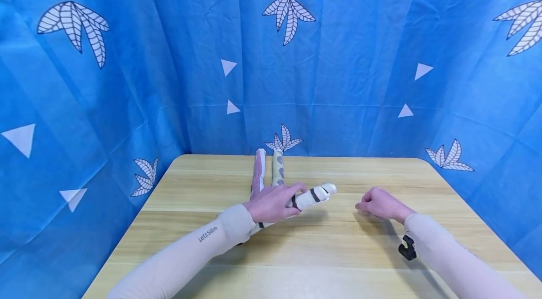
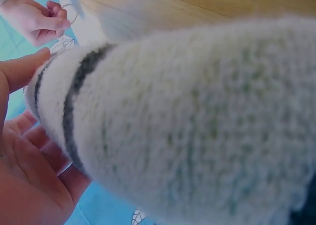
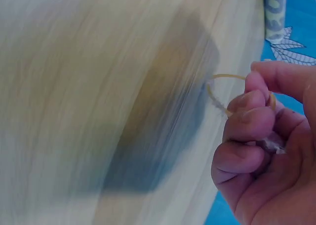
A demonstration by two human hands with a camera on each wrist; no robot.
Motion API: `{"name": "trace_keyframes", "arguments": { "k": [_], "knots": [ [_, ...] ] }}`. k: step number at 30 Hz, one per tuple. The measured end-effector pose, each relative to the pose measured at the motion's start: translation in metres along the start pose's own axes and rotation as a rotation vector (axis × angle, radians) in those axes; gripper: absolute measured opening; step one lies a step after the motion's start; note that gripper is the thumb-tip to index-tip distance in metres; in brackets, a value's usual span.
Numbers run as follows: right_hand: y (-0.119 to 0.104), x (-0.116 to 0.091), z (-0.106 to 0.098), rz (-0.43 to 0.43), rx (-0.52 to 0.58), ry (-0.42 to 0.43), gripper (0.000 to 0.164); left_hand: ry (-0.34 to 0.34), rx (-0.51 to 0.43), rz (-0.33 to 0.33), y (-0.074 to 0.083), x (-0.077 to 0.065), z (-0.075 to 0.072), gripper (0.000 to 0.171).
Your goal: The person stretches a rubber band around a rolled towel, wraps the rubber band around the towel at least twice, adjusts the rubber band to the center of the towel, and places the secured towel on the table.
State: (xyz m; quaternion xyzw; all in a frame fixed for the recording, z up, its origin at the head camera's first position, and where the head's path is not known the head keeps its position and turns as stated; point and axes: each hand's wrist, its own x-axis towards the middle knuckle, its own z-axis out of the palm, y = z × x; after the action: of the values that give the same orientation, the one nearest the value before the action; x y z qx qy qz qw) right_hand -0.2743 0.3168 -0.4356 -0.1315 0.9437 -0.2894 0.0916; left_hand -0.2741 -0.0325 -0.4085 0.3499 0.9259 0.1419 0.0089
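Observation:
My left hand (image 1: pixel 273 202) grips a rolled white towel (image 1: pixel 313 197) with dark stripes, held slantwise above the table. In the left wrist view its fuzzy weave (image 2: pixel 187 116) fills most of the picture, with the thumb on one side and fingers on the other. To the right, low over the tabletop, my right hand (image 1: pixel 383 204) pinches a thin yellowish rubber band (image 3: pixel 227 76) between thumb and forefinger. The other right fingers are curled, with a wisp of white fluff (image 3: pixel 271 145) among them.
Behind my left hand lie a pink roll (image 1: pixel 258 172) and a pale green roll with purple spots (image 1: pixel 277 169), side by side near the far edge of the wooden table (image 1: pixel 203 181). A blue patterned curtain (image 1: pixel 351 54) surrounds the back and sides.

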Motion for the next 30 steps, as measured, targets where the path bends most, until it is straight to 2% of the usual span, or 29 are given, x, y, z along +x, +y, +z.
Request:
{"name": "trace_keyframes", "arguments": {
  "k": [4,9,13,17,20,23,27,30],
  "knots": [
    [-0.001,0.001,-0.001,0.013,0.187,-0.115,0.043,-0.002,0.0,-0.001,-0.001,0.0,0.001,0.055],
    [-0.004,0.004,-0.002,-0.047,0.396,-0.214,0.044,0.002,0.005,0.003,-0.003,0.0,0.002,0.054],
    [-0.007,0.005,-0.003,-0.084,0.526,-0.261,0.047,0.009,0.007,0.009,-0.005,0.0,0.004,0.053],
    [-0.011,0.007,-0.001,-0.084,0.627,-0.256,0.044,0.01,0.003,0.012,-0.007,0.001,0.006,0.053],
    [-0.017,0.007,0.0,-0.088,0.602,-0.208,0.04,0.005,-0.006,0.012,-0.008,0.0,0.006,0.055],
    [-0.025,0.007,0.002,-0.087,0.513,-0.149,0.037,-0.001,-0.014,0.028,-0.009,0.0,0.006,0.059],
    [-0.036,0.008,0.006,-0.08,0.43,-0.055,0.043,0.0,-0.001,0.073,-0.01,-0.001,0.005,0.063],
    [-0.042,0.009,0.01,-0.13,0.39,0.017,0.049,0.017,0.008,0.107,-0.01,-0.002,0.004,0.064]
  ]
}}
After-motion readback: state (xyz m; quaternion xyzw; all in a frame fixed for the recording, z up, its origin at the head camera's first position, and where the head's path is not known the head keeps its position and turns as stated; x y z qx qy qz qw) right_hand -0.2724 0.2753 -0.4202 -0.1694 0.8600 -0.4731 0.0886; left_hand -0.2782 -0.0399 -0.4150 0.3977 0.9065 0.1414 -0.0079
